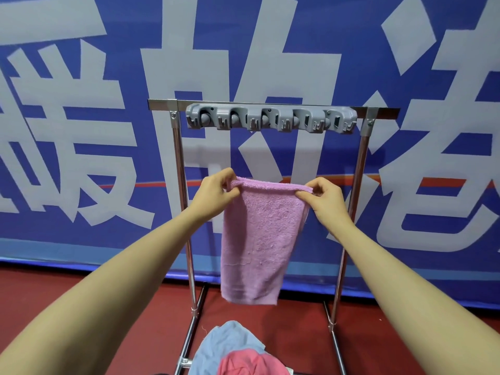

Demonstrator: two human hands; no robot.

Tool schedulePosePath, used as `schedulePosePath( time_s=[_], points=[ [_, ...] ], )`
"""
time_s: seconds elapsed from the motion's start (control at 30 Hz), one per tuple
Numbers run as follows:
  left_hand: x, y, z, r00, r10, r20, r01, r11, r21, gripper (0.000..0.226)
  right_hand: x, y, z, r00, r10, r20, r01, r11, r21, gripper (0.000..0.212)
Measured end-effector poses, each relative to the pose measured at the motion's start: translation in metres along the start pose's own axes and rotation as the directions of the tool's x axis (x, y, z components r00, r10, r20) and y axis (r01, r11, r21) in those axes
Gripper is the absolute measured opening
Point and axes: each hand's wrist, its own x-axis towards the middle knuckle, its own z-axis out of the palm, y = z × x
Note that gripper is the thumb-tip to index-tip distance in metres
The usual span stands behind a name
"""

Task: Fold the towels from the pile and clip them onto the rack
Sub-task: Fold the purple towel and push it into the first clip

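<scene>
A purple towel (257, 239), folded lengthwise, hangs in the air in front of the metal rack (178, 158). My left hand (216, 189) pinches its top left corner and my right hand (324, 197) pinches its top right corner. Above the towel, a grey clip bar (270, 119) with several empty clips is fixed under the rack's top rail. At the bottom of the view lies the pile, with a light blue towel (224, 345) and a pink towel (249, 364) on top of it.
A blue banner (81, 131) with large white characters stands right behind the rack. The floor (81, 307) is red. The rack's base bars (336, 345) run toward me on both sides of the pile.
</scene>
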Motion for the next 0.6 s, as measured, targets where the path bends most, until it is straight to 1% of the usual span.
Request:
schedulePosePath(
  time_s=[0.03, 0.1, 0.13, 0.17, 0.2, 0.23, 0.27, 0.3, 0.37, 0.43, 0.53, 0.6],
  points=[
    [0.0, -0.001, -0.001, 1.0, -0.006, 0.015, 0.006, 1.0, -0.017, 0.007, 0.0, 0.0, 0.0, 1.0, -0.003, 0.0, 0.003, 1.0, -0.001, 0.008],
    [-0.001, -0.002, -0.001, 0.999, -0.014, 0.038, 0.016, 0.998, -0.068, 0.016, 0.0, 0.0, 0.0, 1.0, -0.007, -0.006, 0.006, 1.0, -0.011, 0.007],
    [-0.002, -0.002, 0.0, 0.999, -0.019, 0.041, 0.022, 0.998, -0.065, 0.021, 0.0, 0.0, -0.001, 1.0, -0.01, -0.008, 0.01, 1.0, -0.022, 0.006],
    [-0.002, -0.002, 0.002, 0.999, -0.022, 0.027, 0.023, 0.999, -0.023, 0.025, 0.0, -0.001, -0.001, 1.0, -0.019, -0.008, 0.018, 0.999, -0.044, 0.006],
    [-0.002, -0.002, 0.005, 1.0, -0.016, 0.006, 0.016, 0.999, 0.052, 0.023, 0.0, -0.001, -0.001, 1.0, -0.026, -0.006, 0.026, 0.997, -0.071, 0.006],
    [-0.002, -0.001, 0.007, 1.0, -0.012, -0.017, 0.014, 0.993, 0.118, 0.018, 0.0, -0.001, -0.001, 1.0, -0.029, 0.001, 0.029, 0.995, -0.1, 0.005],
    [-0.003, 0.0, 0.01, 0.999, -0.027, -0.033, 0.032, 0.989, 0.141, 0.012, 0.001, 0.0, 0.0, 1.0, -0.027, 0.012, 0.028, 0.991, -0.127, 0.003],
    [-0.003, 0.002, 0.013, 0.997, -0.056, -0.047, 0.062, 0.99, 0.13, 0.01, 0.0, -0.001, 0.002, 0.999, -0.025, 0.021, 0.028, 0.987, -0.159, 0.009],
    [-0.005, 0.007, 0.019, 0.99, -0.112, -0.081, 0.118, 0.991, 0.063, 0.008, -0.001, 0.0, 0.007, 0.999, -0.039, 0.028, 0.045, 0.972, -0.229, 0.028],
    [-0.008, 0.015, 0.026, 0.982, -0.149, -0.118, 0.148, 0.989, -0.017, 0.008, -0.003, -0.001, 0.015, 0.998, -0.07, 0.01, 0.069, 0.947, -0.312, 0.038],
    [-0.013, 0.028, 0.032, 0.976, -0.163, -0.141, 0.151, 0.984, -0.091, 0.009, -0.007, -0.005, 0.029, 0.996, -0.071, -0.049, 0.041, 0.89, -0.454, 0.033],
    [-0.015, 0.033, 0.033, 0.976, -0.16, -0.146, 0.143, 0.982, -0.122, 0.008, -0.011, -0.005, 0.034, 0.995, -0.056, -0.084, 0.006, 0.865, -0.502, 0.032]
  ],
)
